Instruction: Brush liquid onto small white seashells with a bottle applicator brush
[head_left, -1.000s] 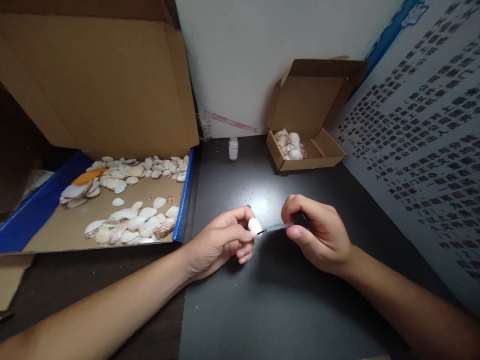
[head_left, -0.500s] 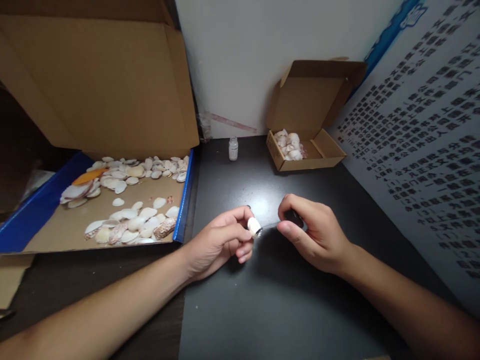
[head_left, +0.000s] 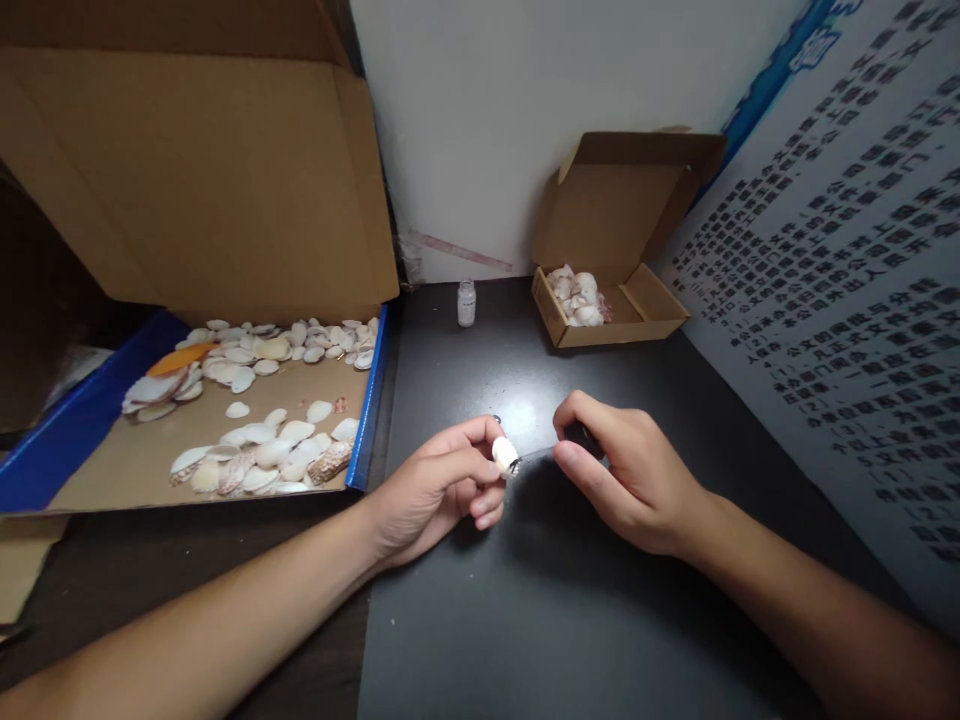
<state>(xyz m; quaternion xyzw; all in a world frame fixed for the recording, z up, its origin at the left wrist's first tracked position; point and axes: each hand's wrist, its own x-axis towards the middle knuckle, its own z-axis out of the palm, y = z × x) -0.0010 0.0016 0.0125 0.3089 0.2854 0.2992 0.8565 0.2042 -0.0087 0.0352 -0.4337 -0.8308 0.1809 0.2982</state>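
Observation:
A small pale seashell [head_left: 503, 456] is pinched between the thumb and fingers of my left hand [head_left: 450, 478], above the dark table mat. My right hand [head_left: 626, 465] is closed around the black handle [head_left: 583, 437] of a tool with a thin shaft [head_left: 536, 454]. The dark tip of that shaft meets the right edge of the shell. I cannot make out the exact kind of tool, as my fingers cover much of its handle. A small dark object shows just behind my left fingertips.
On the left, an open blue-edged cardboard box [head_left: 362, 400] holds many shells. A small clear bottle [head_left: 466, 305] stands near the wall. Behind my right hand, a smaller open cardboard box [head_left: 626, 335] contains more shells. A printed sheet [head_left: 847, 250] lines the right side.
The shell has turned slightly in my left hand, and the tool's tip has shifted a little at its edge. The view has tilted slightly.

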